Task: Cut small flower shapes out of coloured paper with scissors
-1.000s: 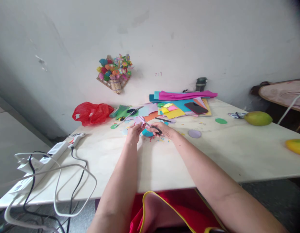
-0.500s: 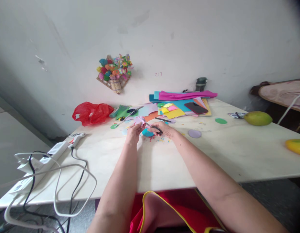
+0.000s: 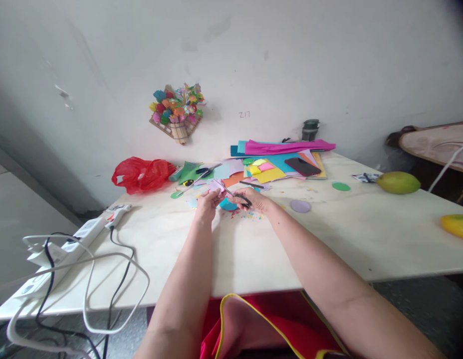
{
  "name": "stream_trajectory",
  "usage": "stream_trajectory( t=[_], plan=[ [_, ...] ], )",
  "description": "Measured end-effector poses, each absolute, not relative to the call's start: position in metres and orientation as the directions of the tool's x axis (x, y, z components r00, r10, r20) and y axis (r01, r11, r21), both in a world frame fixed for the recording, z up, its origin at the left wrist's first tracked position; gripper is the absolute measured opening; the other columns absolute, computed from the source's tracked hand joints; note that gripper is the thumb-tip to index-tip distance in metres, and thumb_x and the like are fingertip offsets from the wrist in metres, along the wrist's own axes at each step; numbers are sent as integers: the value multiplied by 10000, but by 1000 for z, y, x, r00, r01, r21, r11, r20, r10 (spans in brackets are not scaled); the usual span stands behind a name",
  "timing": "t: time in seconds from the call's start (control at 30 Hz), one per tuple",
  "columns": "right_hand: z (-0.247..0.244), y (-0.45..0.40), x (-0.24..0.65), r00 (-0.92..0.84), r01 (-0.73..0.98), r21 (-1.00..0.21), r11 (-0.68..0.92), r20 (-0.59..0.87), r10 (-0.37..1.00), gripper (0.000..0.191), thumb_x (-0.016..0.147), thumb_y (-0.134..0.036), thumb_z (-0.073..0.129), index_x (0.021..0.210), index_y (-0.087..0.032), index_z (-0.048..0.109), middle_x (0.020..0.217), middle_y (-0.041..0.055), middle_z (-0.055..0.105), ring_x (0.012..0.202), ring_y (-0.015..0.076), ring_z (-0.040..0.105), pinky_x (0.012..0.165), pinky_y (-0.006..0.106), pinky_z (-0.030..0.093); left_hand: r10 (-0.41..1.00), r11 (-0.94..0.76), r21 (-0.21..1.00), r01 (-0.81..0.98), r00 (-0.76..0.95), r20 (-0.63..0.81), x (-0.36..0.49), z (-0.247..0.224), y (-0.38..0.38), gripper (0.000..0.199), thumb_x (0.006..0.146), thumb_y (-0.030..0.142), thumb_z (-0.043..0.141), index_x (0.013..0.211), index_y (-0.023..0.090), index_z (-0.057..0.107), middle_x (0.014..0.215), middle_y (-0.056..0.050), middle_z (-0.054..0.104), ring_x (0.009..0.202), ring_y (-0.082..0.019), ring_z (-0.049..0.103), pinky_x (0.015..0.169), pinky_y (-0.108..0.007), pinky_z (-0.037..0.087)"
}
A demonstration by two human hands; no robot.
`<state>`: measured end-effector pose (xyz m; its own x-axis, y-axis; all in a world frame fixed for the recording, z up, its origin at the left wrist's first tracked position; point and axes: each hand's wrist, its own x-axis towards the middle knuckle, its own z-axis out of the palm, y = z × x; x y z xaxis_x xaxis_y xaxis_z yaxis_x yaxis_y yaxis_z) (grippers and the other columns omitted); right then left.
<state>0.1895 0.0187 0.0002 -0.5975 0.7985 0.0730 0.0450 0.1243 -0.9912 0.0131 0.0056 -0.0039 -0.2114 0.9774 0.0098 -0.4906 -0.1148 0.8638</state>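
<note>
A small piece of pink-purple paper [image 3: 217,186] is pinched in my left hand [image 3: 208,203], near the middle of the table. My right hand [image 3: 255,200] is closed round the black handles of the scissors [image 3: 243,200], whose blades point left to the paper. Under and between the hands lies a blue paper disc [image 3: 228,204], partly hidden. Tiny coloured scraps [image 3: 250,214] are scattered beside it. A purple disc [image 3: 300,206] lies right of my right hand, and a green disc [image 3: 341,186] farther right.
Coloured paper sheets [image 3: 278,162] and a phone [image 3: 302,166] lie at the back. A red plastic bag [image 3: 143,174] is back left. Power strips [image 3: 67,254] with loose cables line the left side. A green mango [image 3: 398,183] and a yellow fruit [image 3: 456,226] sit at right.
The paper in my left hand has turned slightly, and more of its pink part shows by the scissor blades. Both arms are nearly unmoved.
</note>
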Motion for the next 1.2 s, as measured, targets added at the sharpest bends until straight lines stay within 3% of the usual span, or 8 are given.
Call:
stream_trajectory(
  t=[0.43, 0.73, 1.2],
  plan=[
    [-3, 21, 188, -583, 37, -989, 146, 97, 806, 396, 687, -478, 808, 742, -145, 603, 499, -61, 522, 396, 41, 397, 381, 173, 279, 980, -86, 863, -498, -200, -18, 11, -6, 7, 70, 655, 95, 714, 708, 125, 679, 666, -66, 729, 683, -193, 739, 627, -246, 568],
    [6, 12, 188, -535, 70, -989, 129, 72, 842, 350, 719, -435, 780, 702, -151, 576, 480, -61, 514, 389, 44, 399, 383, 173, 283, 993, -50, 856, -515, -120, -14, 11, -7, 6, 121, 611, 119, 723, 725, 120, 685, 623, -47, 706, 614, -177, 706, 539, -233, 564],
    [6, 13, 187, -528, 52, -994, 94, 53, 848, 319, 692, -393, 806, 726, -147, 606, 465, -57, 532, 390, 48, 412, 380, 165, 300, 996, -32, 874, -485, -83, -9, 13, -9, 6, 137, 603, 134, 770, 710, 130, 684, 660, -25, 696, 584, -131, 634, 588, -251, 562]
  ],
)
